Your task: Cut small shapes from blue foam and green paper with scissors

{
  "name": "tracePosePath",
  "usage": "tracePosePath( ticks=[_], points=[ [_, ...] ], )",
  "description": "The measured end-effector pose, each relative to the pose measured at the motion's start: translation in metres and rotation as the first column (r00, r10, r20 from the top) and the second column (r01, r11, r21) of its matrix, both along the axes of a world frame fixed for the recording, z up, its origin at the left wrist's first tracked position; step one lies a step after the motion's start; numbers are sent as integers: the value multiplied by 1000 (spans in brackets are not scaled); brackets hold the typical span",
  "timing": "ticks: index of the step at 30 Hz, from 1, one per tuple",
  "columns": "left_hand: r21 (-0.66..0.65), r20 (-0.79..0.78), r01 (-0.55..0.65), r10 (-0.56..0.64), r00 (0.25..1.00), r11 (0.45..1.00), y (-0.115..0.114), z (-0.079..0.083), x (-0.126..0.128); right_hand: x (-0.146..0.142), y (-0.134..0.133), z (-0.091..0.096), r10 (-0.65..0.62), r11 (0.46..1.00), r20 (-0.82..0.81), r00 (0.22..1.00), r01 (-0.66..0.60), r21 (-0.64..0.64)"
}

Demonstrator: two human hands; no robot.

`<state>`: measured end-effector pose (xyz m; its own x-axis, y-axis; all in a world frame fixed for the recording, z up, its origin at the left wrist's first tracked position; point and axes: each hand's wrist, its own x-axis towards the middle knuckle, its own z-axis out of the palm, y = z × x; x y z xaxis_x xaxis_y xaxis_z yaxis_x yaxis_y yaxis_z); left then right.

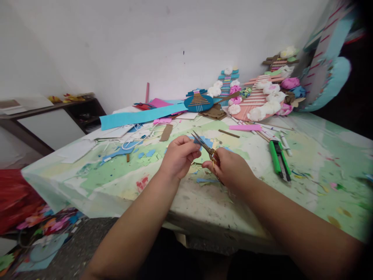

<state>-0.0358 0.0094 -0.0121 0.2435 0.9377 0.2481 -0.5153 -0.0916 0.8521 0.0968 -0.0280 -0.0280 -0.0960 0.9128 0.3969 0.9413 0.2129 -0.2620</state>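
One small blue piece (197, 142) is held pinched at the fingertips of the left hand (178, 154); a pair of scissors (210, 151) is gripped by its handles in the right hand (233, 166). From the right-hand grip, the blades are directed forward and leftward, slightly parted, across the left fingertips, where the piece is located. Contact between blade and piece cannot be confirmed. The piece is largely covered by fingers, so its long axis cannot be determined; the handle loops are partly hidden.
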Motion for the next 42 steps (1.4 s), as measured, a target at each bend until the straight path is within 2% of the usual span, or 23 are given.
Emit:
tracePosePath(
  ticks=[6, 11, 16, 18, 19, 21, 23, 24, 26, 31, 34, 39, 42],
  points=[
    [-14, -67, 35, -36, 997, 999, 4, 4, -9, 1, 1, -1, -11, 1000, 84, 996, 9, 28],
    [-21, -95, 83, -84, 992, 996, 7, 7, -12, 3, 4, -2, 15, 997, 92, 996, -22, 70],
    [-32, -152, 49, -53, 987, 998, 9, 5, -12, 7, 6, 1, 15, 999, -26, 1000, -14, 39],
    [11, -244, -43, 44, 969, 999, 9, 2, -9, 7, 7, 1, 28, 1000, -166, 986, -27, 6],
    [56, -311, -106, 119, 943, 993, 9, 0, -7, 7, 7, 0, 47, 998, -274, 961, -53, -15],
    [168, -444, -198, 253, 859, 966, 8, -4, -2, 5, 8, -2, 94, 991, -508, 856, -127, -32],
    [259, -542, -194, 308, 782, 946, 5, -7, 3, 4, 7, -3, 143, 982, -660, 737, -187, 4],
    [291, -575, -170, 314, 756, 942, 4, -8, 5, 3, 7, -4, 163, 980, -689, 707, -196, 31],
    [351, -624, -125, 332, 708, 928, 2, -10, 7, 3, 5, -3, 180, 982, -681, 710, -175, 76],
    [529, -675, -154, 524, 518, 834, 1, -10, 5, 3, 1, 0, 197, 980, -601, 774, -146, 134],
    [558, -728, -73, 530, 435, 826, 1, -10, 5, 5, 2, -1, 186, 982, -584, 790, -134, 132],
    [609, -738, 1, 566, 368, 793, -3, -9, 6, 7, 5, -4, 138, 990, -639, 757, -77, 122],
    [614, -738, 59, 546, 395, 787, -5, -8, 6, 7, 6, -4, 152, 988, -656, 740, -91, 126]
  ],
)
